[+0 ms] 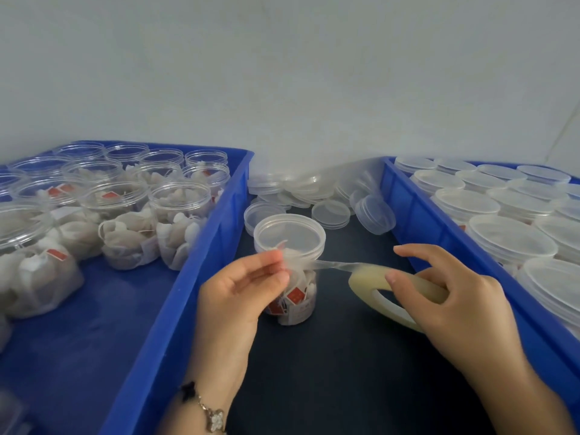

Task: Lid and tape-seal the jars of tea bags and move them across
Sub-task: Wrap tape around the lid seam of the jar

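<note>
From the head camera I see the lidded jar (290, 271) standing upright on the dark table (345, 372), its long axis vertical. My left hand (241, 287) pinches the free end of the tape strip (339, 264) against the jar wall just under the lid. From this pinch the strip runs to the right, almost horizontal, to the tape roll (392, 296), which my right hand (455, 296) holds with curled fingers through its hole. The roll lies nearly flat.

Bare forearms, no sleeves; left wrist bracelet (207, 409) (gold chain, black and pale clover charms).
</note>
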